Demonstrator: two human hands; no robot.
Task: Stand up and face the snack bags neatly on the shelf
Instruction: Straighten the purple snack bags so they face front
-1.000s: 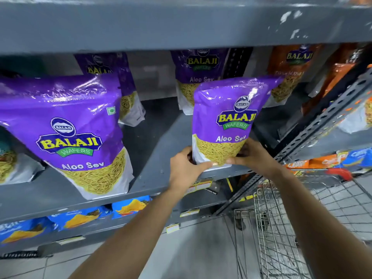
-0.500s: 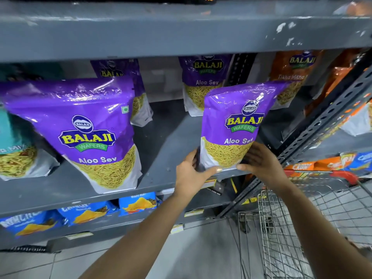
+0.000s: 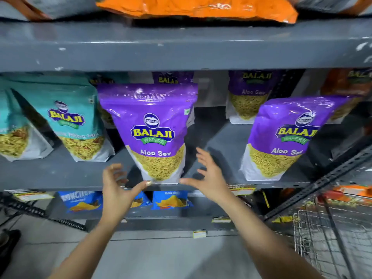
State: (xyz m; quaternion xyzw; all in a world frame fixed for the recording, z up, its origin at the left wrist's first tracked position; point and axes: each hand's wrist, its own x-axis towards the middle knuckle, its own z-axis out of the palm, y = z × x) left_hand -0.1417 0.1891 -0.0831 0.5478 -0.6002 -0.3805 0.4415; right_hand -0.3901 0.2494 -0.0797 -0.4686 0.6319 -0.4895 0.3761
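Note:
A purple Aloo Sev bag [image 3: 153,129] stands upright at the front of the grey shelf [image 3: 60,174], label facing me. My left hand [image 3: 118,186] is open at its lower left, thumb tip close to the bag's bottom edge. At the bag's lower right, my right hand [image 3: 209,178] has its fingers spread and holds nothing. A second purple Aloo Sev bag [image 3: 285,137] stands upright to the right, free of both hands. Two more purple bags [image 3: 249,93] stand at the back of the shelf.
Teal snack bags [image 3: 74,121] stand to the left on the same shelf. An orange bag [image 3: 197,7] lies on the shelf above. Blue bags [image 3: 171,200] sit on the shelf below. A wire shopping trolley [image 3: 330,234] is at lower right beside a slotted upright [image 3: 322,178].
Both hands let go of the right-hand purple bag and moved left to the other purple bag. The view has swung left and up, bringing teal bags and the orange bag into sight.

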